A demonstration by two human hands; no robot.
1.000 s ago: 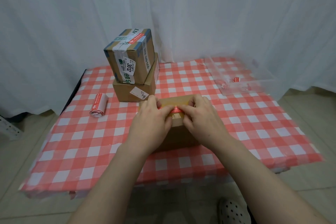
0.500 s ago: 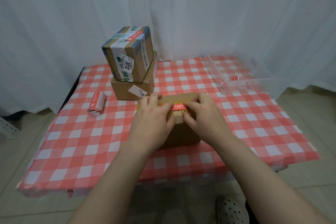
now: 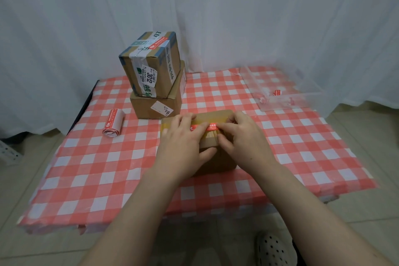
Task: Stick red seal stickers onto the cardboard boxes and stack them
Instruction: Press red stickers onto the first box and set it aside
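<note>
Left hand (image 3: 183, 142) and right hand (image 3: 244, 140) press the red seal sticker (image 3: 210, 128), each grip apart; it runs crosswise on the box (image 3: 217, 163); stack (image 3: 151, 67) lies behind-left.

Box top and seal mostly under the hands

The left hand (image 3: 183, 147) and right hand (image 3: 244, 142) cover most of the cardboard box (image 3: 216, 115) top and both ends of the red seal sticker (image 3: 210, 127). Its print is unreadable, and whether the right hand pinches or presses it is unclear. The bottom edge cuts off a spotted shoe (image 3: 274, 250).
</note>
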